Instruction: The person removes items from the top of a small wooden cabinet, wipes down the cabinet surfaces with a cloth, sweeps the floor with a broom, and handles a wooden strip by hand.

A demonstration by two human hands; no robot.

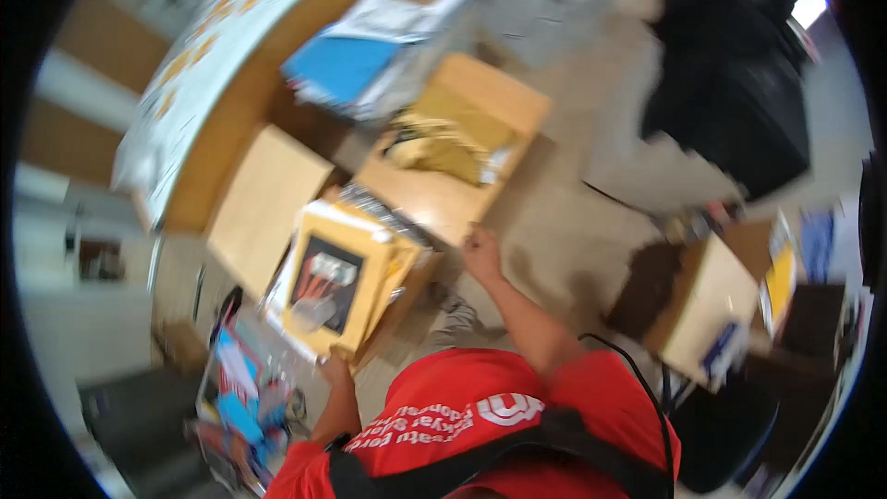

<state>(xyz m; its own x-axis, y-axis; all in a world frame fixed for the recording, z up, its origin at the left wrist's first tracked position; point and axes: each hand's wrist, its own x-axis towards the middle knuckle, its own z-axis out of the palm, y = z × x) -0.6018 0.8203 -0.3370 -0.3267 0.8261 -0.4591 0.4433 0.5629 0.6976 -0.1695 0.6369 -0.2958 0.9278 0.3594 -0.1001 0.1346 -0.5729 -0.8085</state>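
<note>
L hand: was at the lower edge of the env. stack (372,268), near corner; L hand (338,365) fingers blurred, couldn't tell if apart or clamped.
R hand: R hand (480,254) was at the near corner of the tan board (397,189); fingers looked curled, but blur hid whether they gripped it.
Env. stack: sat in/on the open carton (411,291), btwn the two hands & a bit fwd; top env. had a dark pic. panel (347,300) w/ red & white print.
Clear round item: clear round item (312,313) lay on the lower part of the top env.
Tan board: was R of the stack, w/ brown wrapping (462,134) on it.
Flap: pale flap (268,208) stuck out L of the stack.
Blue folder: blue folder (346,69) lay on a paper pile, beyond the carton.
Far R: black cover (721,83) was draped over something; second carton (711,291) stood nearer.
</note>
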